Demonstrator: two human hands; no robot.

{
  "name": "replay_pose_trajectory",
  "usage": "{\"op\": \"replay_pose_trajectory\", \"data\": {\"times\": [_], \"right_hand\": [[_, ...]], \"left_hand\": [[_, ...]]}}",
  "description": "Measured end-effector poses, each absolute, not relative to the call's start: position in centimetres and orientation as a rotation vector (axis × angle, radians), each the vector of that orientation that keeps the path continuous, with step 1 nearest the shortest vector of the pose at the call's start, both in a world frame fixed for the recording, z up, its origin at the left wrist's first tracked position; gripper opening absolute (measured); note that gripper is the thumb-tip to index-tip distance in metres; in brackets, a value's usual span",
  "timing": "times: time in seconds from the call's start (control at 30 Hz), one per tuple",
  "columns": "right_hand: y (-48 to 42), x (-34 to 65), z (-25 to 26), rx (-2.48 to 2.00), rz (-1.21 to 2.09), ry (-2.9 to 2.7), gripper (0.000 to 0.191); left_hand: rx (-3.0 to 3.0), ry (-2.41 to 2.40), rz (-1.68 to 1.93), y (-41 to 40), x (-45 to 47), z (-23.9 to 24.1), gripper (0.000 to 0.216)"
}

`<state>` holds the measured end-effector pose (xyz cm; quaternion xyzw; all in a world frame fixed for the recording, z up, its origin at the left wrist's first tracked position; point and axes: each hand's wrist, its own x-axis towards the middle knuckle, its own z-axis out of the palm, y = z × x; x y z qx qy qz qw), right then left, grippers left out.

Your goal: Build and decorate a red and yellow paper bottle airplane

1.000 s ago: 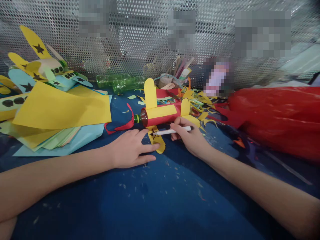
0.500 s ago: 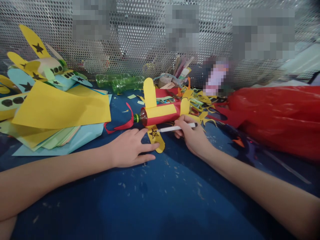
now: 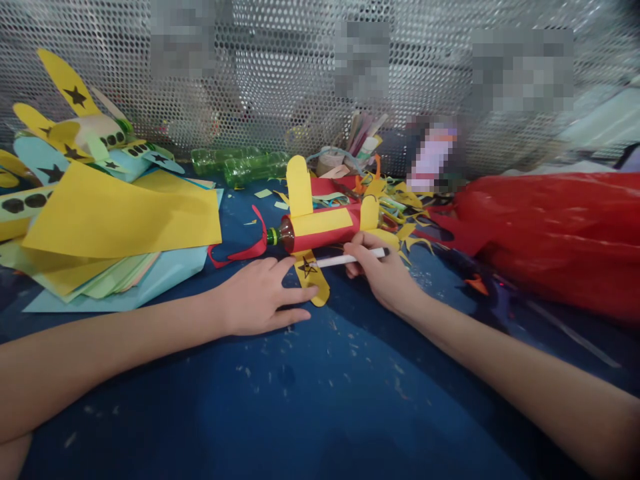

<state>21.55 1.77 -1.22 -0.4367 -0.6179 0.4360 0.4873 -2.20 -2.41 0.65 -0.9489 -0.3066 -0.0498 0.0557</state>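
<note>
A bottle wrapped in red paper lies on its side, its green neck to the left, with yellow paper wings and a yellow strip on top. On its near wing is a black star outline, the left part of it filled in. My left hand rests flat with fingers spread, fingertips touching this wing. Between the fingers of my right hand is a white marker with a black end; its tip meets the star.
Yellow paper sheets over other coloured paper lie at left, before several finished paper planes. Green bottles lie behind, beside paper scraps. A red plastic bag and a glue gun are at right.
The marker and my right hand have shifted slightly left. More black now fills the left part of the star. My left hand stays in place.
</note>
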Motion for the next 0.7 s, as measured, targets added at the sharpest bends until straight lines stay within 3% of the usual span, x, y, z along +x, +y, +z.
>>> {"op": "replay_pose_trajectory", "data": {"times": [0.7], "right_hand": [[1.6,21.34,-0.86,-1.08,1.07,-1.514,0.03]], "left_hand": [[-2.866,-0.929,-0.123,-2.38,-2.17,0.66,0.055]]}}
